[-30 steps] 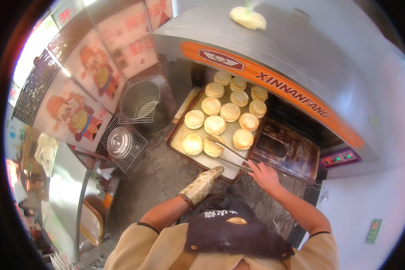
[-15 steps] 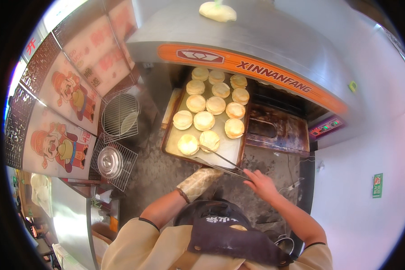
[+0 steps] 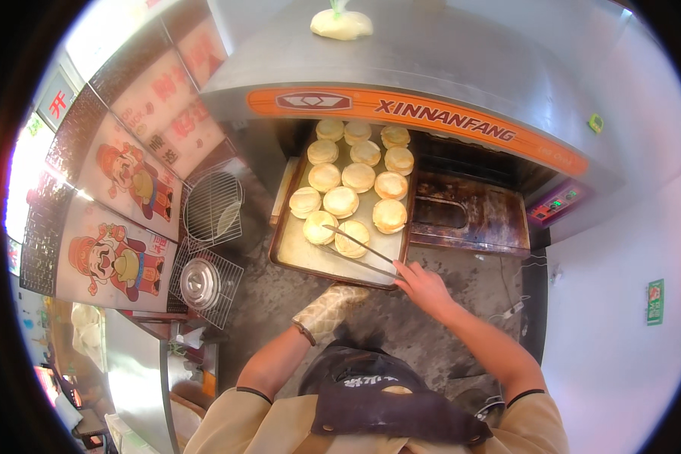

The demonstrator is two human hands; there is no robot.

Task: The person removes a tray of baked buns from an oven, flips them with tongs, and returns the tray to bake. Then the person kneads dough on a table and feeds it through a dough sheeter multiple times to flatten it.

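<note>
While the baking tray (image 3: 303,257) sits half out of the oven (image 3: 431,83), its long axis runs away from the person into the oven mouth, w/ the near short edge toward the body. Left hand (image 3: 327,309), in a pale patterned oven mitt, is at that near edge, approx. the middle; mitt looks curled onto the rim, but can't tell for sure if it grips or just props it. Right hand (image 3: 422,286) is just off the tray's near right corner, bare, fingers closed round the handle end of long metal tongs (image 3: 359,253). Tongs lie slanted across the tray's near part, tips pointing up-left, ending right by the closest flatbread (image 3: 352,238) in the front row. So the bread lies ahead and left of the right-hand fingers, at the tong tips; right hand is the nearer one for it.

Tray holds approx. a dozen round golden flatbreads in rows, far ones inside the oven; near strip of tray bare. Right of the tray, the oven door (image 3: 469,219) hangs open, dark and stained. On top of the oven, a lump of dough (image 3: 342,24). Left of the tray: wire racks (image 3: 212,208) and a steel lid (image 3: 200,283). Below the tray, grey speckled floor (image 3: 280,318). Room is tight.
</note>
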